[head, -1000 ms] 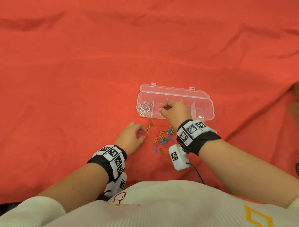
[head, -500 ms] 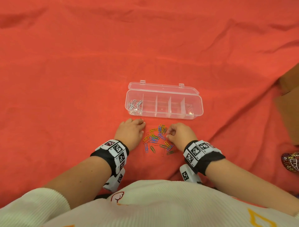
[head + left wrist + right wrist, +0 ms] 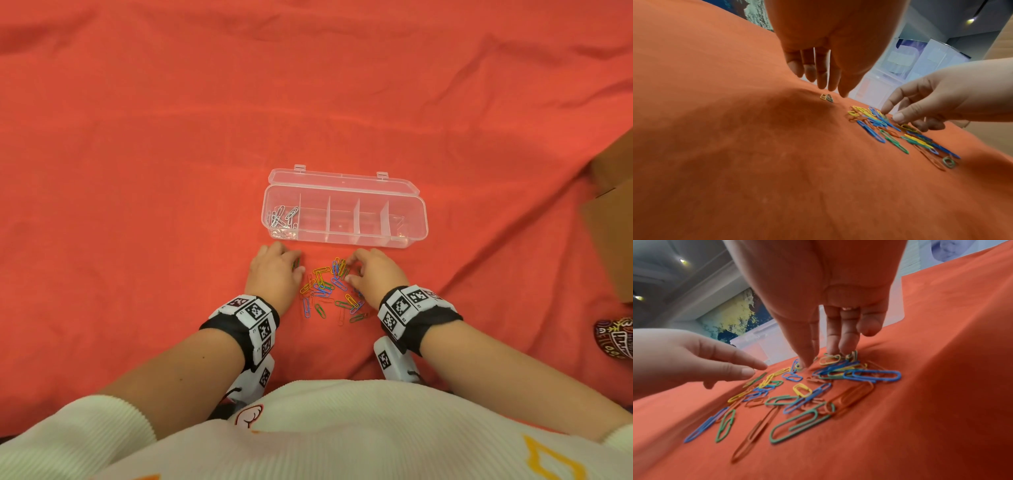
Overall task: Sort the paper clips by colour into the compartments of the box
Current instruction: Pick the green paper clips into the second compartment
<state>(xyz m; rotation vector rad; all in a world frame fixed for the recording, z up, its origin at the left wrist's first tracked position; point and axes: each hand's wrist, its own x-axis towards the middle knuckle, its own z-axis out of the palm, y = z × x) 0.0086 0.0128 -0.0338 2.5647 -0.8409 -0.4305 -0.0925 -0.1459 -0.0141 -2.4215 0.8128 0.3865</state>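
1. While both hands work just in front of the clear box (image 3: 344, 240), a narrow strip of bare red cloth (image 3: 137, 171) separates its near wall from the fingertips.
2. Left hand (image 3: 274, 274) lies palm down beside the heap's left edge, fingers straight and together, holding nothing; two clips (image 3: 827, 97), one yellow and one green, lie just under its fingertips.
3. Right hand (image 3: 375, 274) is at the heap's far right corner, thumb and fingers drawn narrowly together, tips pressing down on clips; whether one is pinched I cannot tell.
4. Loose coloured paper clips (image 3: 330, 291), blue, green, yellow and orange, lie tangled between the two hands, spreading back toward the person's body.
5. White clips (image 3: 282, 217) fill the box's leftmost compartment; its lid is folded open behind.
6. Cloth is wide and free to the left and beyond the box, creased in soft folds.
7. Cardboard (image 3: 613, 219) crowds the right edge, and a patterned object (image 3: 615, 337) lies below it.
8. Wrist views show pale walls, ceiling lights and a blue-and-yellow picture (image 3: 731, 318).
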